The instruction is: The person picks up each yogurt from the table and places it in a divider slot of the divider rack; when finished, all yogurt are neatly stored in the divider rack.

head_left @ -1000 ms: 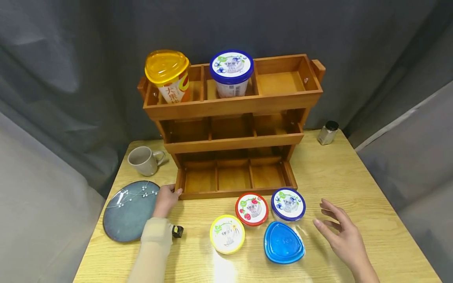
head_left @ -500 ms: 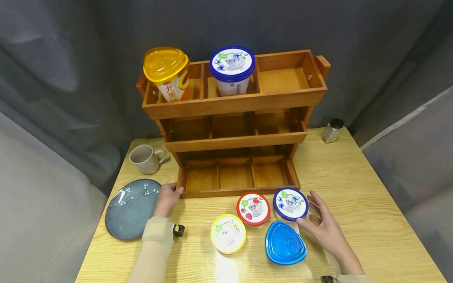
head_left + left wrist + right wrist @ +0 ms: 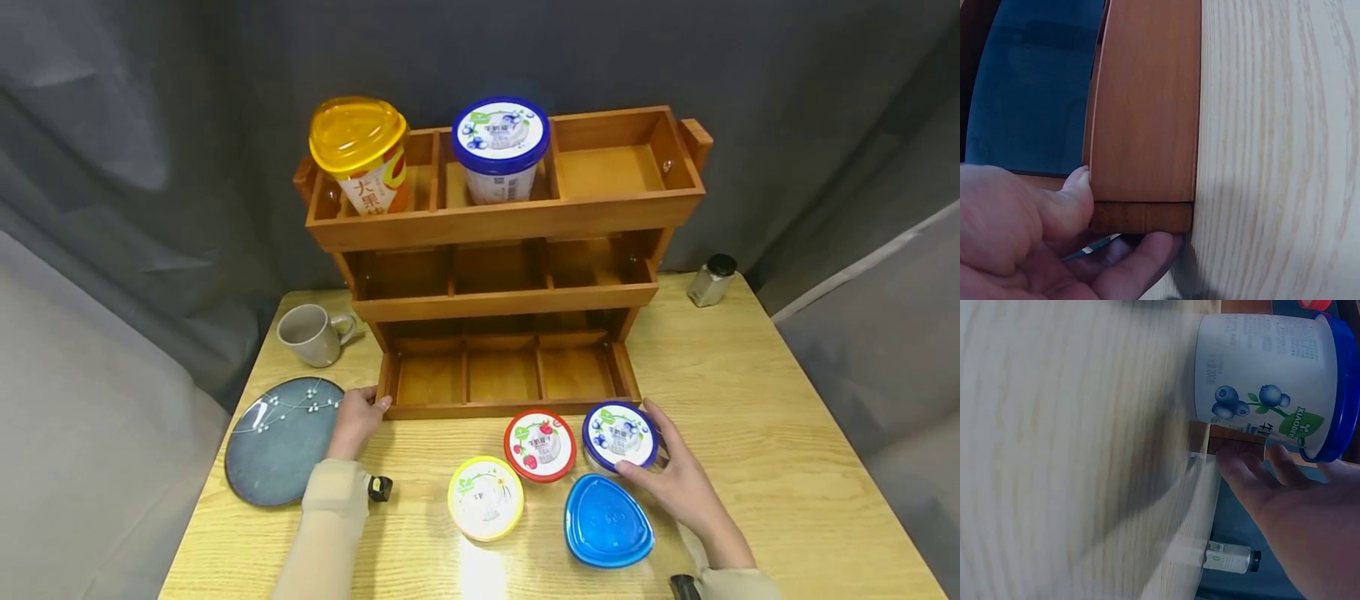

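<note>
In the head view, my left hand (image 3: 356, 423) grips the left front corner of a three-tier wooden rack (image 3: 517, 410). The left wrist view shows the thumb (image 3: 1075, 197) on one side of the corner and the fingers on the other. My right hand (image 3: 686, 483) holds a blue-lidded tub (image 3: 619, 435) around its right side, thumb at the near rim and fingers behind. In the right wrist view, blueberries are printed on the upright tub (image 3: 1260, 381); the thumb is hidden. Close by stand a red-lidded tub (image 3: 540, 446), a yellow-lidded tub (image 3: 486, 500) and a blue triangular-lidded container (image 3: 607, 523).
The rack's top tier bears an orange-lidded cup (image 3: 358, 150) and another blueberry tub (image 3: 501, 146). To the left are a grey mug (image 3: 309, 335) and a blue-grey plate (image 3: 281, 450). A small black-capped jar (image 3: 711, 282) stands at the back right.
My right hand has come in leftward from the bare table to the blueberry tub and closed around it. The left hand keeps its grip on the rack's corner.
</note>
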